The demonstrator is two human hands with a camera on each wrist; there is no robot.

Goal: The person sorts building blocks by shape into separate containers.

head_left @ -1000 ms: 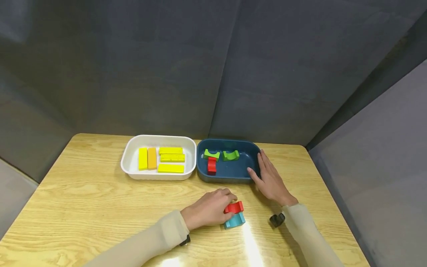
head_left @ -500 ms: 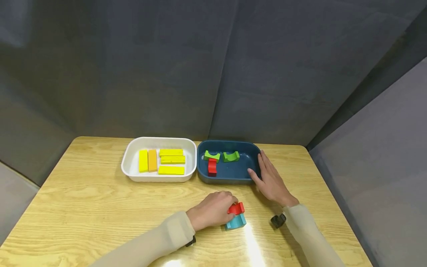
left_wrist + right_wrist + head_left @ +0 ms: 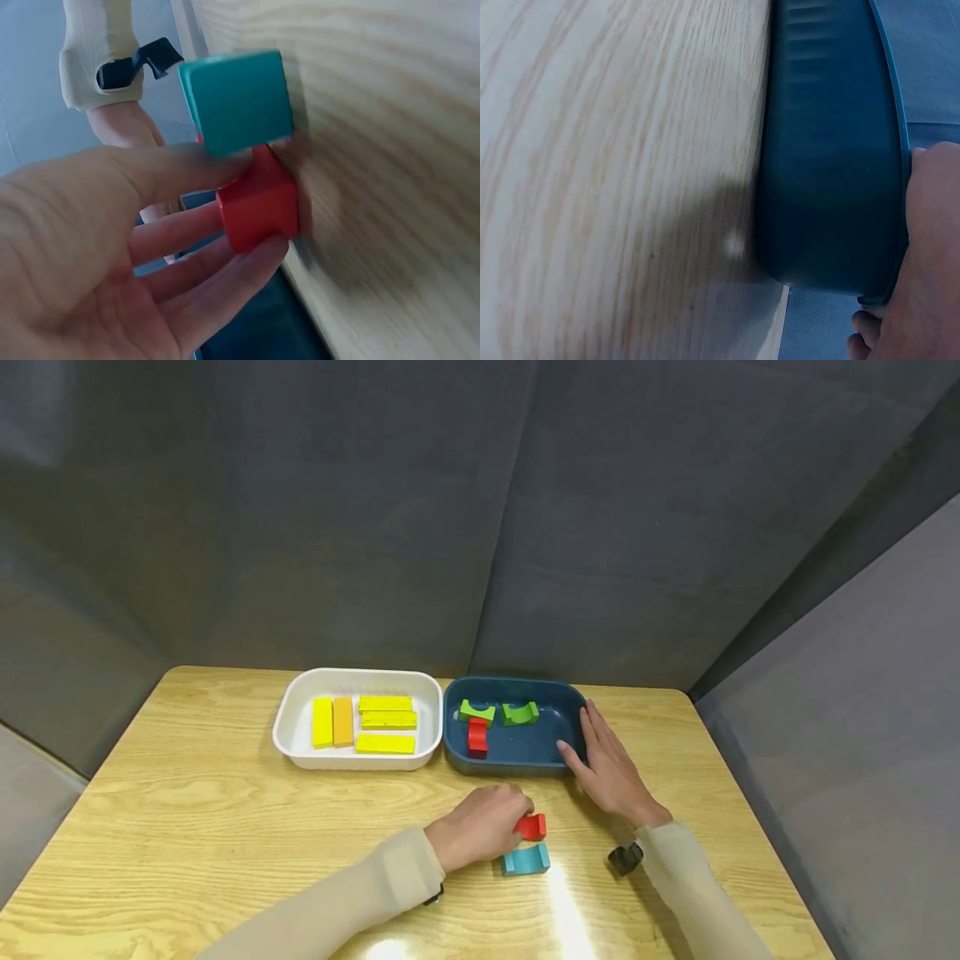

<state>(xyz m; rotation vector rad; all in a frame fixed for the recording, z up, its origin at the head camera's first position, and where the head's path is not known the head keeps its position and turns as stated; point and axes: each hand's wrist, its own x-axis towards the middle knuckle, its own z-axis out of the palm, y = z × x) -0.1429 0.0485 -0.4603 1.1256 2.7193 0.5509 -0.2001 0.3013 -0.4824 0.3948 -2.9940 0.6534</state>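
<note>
Thumb and fingers of my left hand [image 3: 483, 823] pinch a red arch-cut block [image 3: 532, 827] just above or on the table; the left wrist view shows the grip on the red block [image 3: 259, 202] at close range. Nearer to me lies a teal block [image 3: 526, 860] with the same curved hollow, a narrow gap away from the red one. My right hand [image 3: 615, 768] rests on the right end of a dark blue bin [image 3: 517, 768], fingers straight along its side and thumb at the front rim. Two green arch blocks [image 3: 520, 714] and another red block [image 3: 477, 737] lie inside that bin.
Left of the blue bin, touching or almost touching it, stands a white bin [image 3: 358, 761] with several yellow bars [image 3: 385, 743] and an orange bar [image 3: 342, 722]. Dark cloth [image 3: 360, 527] hangs behind the wooden table [image 3: 225, 827].
Red and teal blocks, touching half a second ago, now stand slightly apart. The teal block has turned a little. My right hand keeps its place on the bin.
</note>
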